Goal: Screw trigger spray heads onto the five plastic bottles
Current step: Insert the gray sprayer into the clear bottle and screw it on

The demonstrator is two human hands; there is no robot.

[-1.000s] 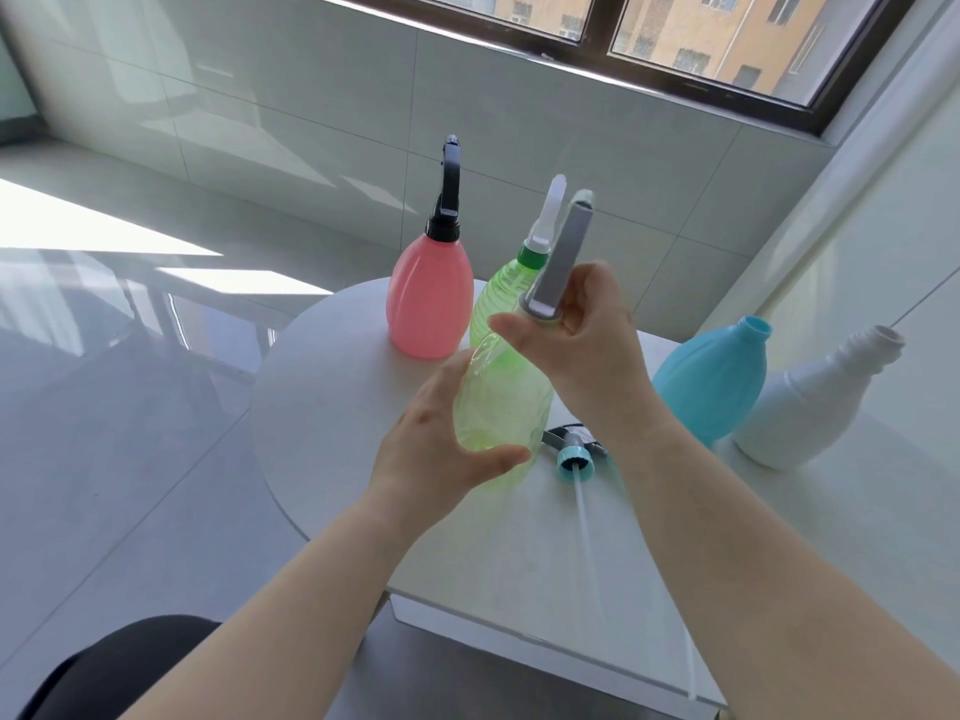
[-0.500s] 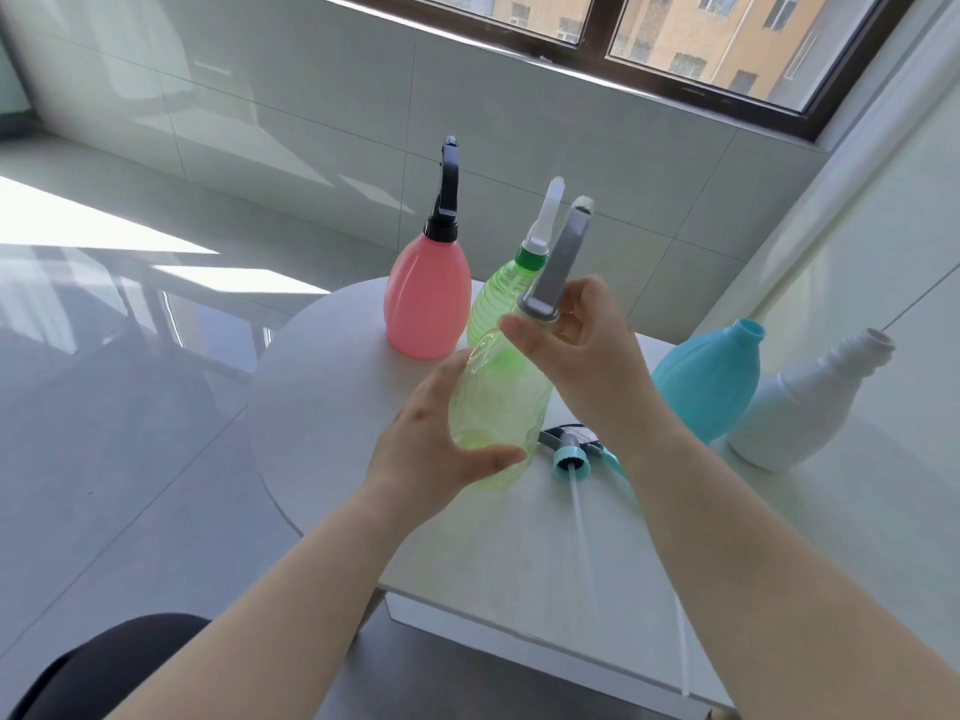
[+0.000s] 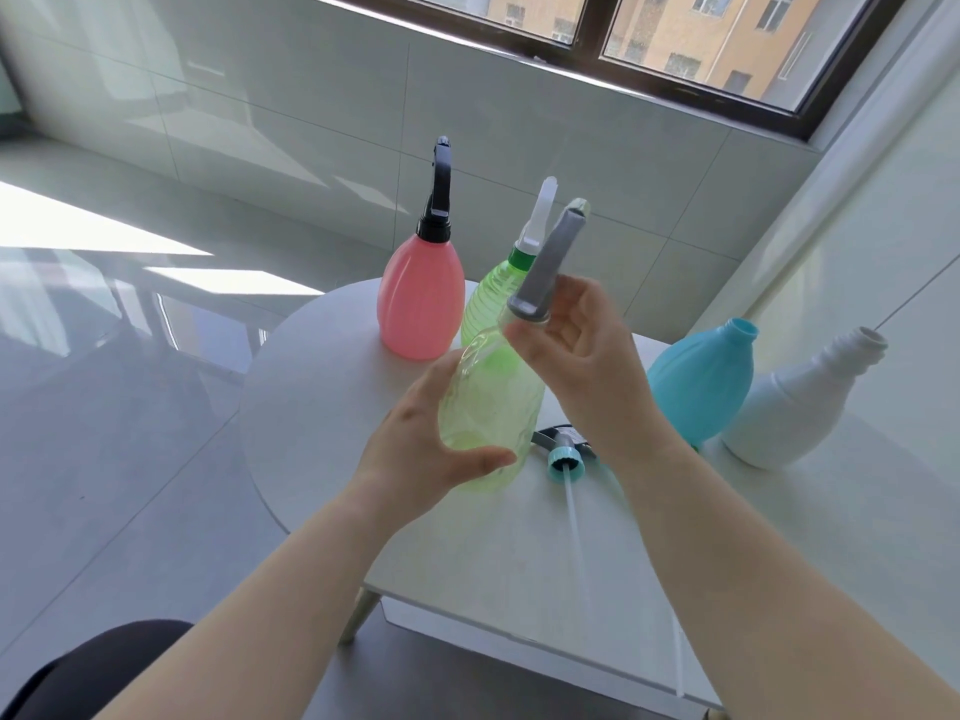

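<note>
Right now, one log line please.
left hand: grips pale green bottle | right hand: pinches grey spray head | headless: blue bottle, white bottle

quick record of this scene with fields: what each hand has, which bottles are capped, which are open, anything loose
left hand: grips pale green translucent plastic bottle
right hand: thumb and fingers round collar of grey trigger spray head on that bottle
capped: pink plastic bottle with black spray head; green ribbed bottle with white spray head
open necks: blue plastic bottle; white plastic bottle
loose: teal-collared spray head lying on white table
</note>
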